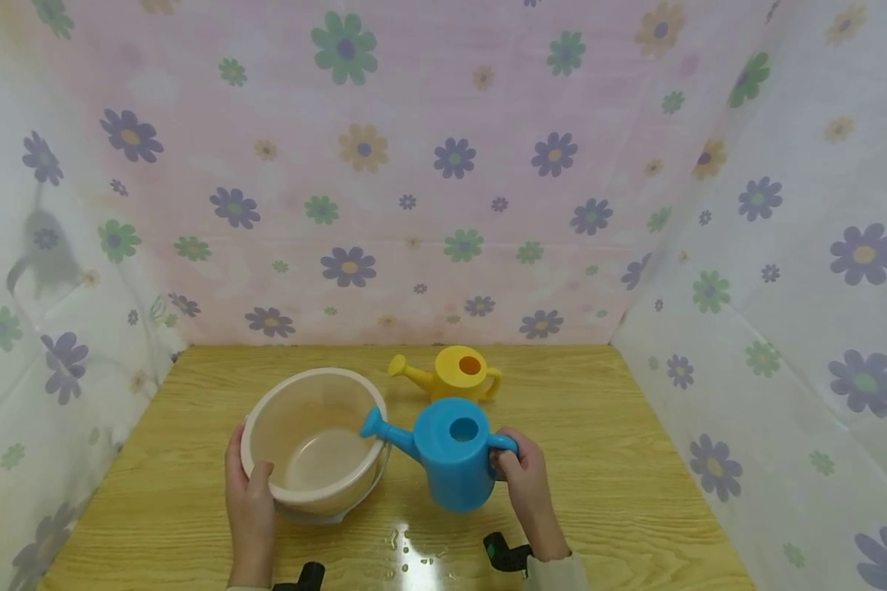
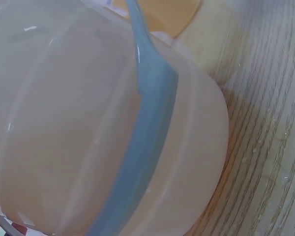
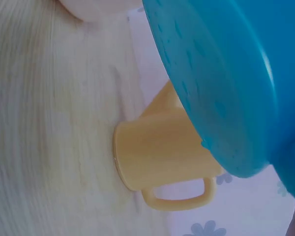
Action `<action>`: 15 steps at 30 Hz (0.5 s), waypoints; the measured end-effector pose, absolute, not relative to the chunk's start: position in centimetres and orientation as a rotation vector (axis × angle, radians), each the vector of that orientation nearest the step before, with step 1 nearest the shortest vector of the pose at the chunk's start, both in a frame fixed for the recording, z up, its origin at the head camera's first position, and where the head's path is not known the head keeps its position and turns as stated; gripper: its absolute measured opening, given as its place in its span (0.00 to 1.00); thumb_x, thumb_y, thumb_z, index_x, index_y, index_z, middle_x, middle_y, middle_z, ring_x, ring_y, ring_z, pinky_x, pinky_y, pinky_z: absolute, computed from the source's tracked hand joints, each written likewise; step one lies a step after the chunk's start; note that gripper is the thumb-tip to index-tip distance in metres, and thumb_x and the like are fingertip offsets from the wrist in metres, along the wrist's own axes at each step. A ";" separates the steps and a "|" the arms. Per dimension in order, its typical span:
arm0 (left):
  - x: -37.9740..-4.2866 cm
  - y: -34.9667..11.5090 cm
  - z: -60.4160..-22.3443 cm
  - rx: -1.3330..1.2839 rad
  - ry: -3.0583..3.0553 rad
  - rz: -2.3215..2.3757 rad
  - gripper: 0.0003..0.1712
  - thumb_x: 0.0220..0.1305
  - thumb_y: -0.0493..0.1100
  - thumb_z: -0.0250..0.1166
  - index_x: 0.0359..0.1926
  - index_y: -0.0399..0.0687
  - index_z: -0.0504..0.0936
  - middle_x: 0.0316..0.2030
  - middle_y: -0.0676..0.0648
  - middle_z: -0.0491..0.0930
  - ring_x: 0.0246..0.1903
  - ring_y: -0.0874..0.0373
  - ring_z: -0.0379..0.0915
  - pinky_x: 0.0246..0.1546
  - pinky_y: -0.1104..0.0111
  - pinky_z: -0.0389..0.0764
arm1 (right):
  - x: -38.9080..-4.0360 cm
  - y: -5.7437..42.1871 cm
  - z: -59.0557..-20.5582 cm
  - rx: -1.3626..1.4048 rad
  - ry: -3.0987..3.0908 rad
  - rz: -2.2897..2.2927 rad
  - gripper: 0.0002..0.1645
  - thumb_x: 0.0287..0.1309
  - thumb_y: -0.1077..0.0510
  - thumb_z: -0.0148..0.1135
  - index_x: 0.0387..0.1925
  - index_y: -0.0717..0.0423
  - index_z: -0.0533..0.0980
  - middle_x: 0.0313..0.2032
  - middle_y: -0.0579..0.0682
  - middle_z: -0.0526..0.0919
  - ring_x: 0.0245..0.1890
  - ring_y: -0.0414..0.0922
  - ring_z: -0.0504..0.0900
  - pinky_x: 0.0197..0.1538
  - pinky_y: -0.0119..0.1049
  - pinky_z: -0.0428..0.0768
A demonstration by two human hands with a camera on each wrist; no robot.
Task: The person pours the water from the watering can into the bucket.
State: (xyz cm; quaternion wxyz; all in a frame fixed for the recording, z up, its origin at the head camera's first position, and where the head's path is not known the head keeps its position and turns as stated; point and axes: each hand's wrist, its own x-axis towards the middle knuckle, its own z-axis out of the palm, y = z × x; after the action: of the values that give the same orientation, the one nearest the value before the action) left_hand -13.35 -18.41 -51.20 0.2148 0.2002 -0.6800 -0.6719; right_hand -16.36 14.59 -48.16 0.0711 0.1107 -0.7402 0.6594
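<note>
Left hand: the left hand (image 1: 250, 501) is clamped on the near left edge of the cream bucket (image 1: 296, 410), thumb hooked over the rim, fingers against the outer wall.
Bucket: on the left half of the worktop (image 1: 599, 451), mouth facing up and towards the person; whether the base sits flat I cannot tell. The visible floor is pale and bare.
Bucket handle: a grey-blue handle (image 2: 155, 113), hanging down along the outer wall.
Right hand: the right hand (image 1: 526, 484) is clamped on the loop handle of the blue watering can (image 1: 454, 468), fingers curled round it.
Blue watering can: right of the bucket, raised off the worktop, nearly upright. Its underside (image 3: 206, 78) is visible from the right wrist and carries beads of water.
Spout: the blue spout (image 1: 395, 435) points left, its head above the bucket's right rim; contact cannot be confirmed.
Yellow watering can: the yellow watering can (image 1: 451, 373) stands upright on the worktop just behind the blue one, spout to the left, handle to the right.
Spillage: water drops (image 1: 405, 566) lie on the near part of the worktop, beside a bright reflection.
Surround: flower-patterned sheeting (image 1: 443, 180) behind and at both sides.
</note>
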 end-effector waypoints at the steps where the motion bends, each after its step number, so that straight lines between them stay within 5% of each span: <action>1: -13.3 -18.4 -51.2 0.553 -1.884 -1.865 0.36 0.59 0.31 0.42 0.65 0.66 0.55 0.64 0.56 0.55 0.60 0.57 0.53 0.44 0.85 0.65 | -16.4 14.7 -47.9 0.344 -2.246 1.970 0.12 0.48 0.74 0.42 0.17 0.59 0.63 0.13 0.46 0.57 0.15 0.39 0.58 0.19 0.31 0.63; 15: -13.3 -18.5 -51.3 0.549 -1.934 -1.825 0.36 0.59 0.32 0.42 0.66 0.65 0.53 0.64 0.57 0.53 0.61 0.57 0.52 0.46 0.84 0.65 | -15.8 14.1 -44.8 0.484 -2.397 1.779 0.13 0.58 0.67 0.49 0.18 0.56 0.68 0.14 0.41 0.61 0.17 0.37 0.64 0.19 0.30 0.68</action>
State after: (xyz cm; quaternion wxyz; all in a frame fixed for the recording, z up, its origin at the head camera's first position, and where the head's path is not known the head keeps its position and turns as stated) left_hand -13.31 -18.50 -51.27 0.2115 0.1978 -0.6962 -0.6568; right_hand -15.80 14.10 -44.82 0.0585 0.1598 -0.7913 0.5873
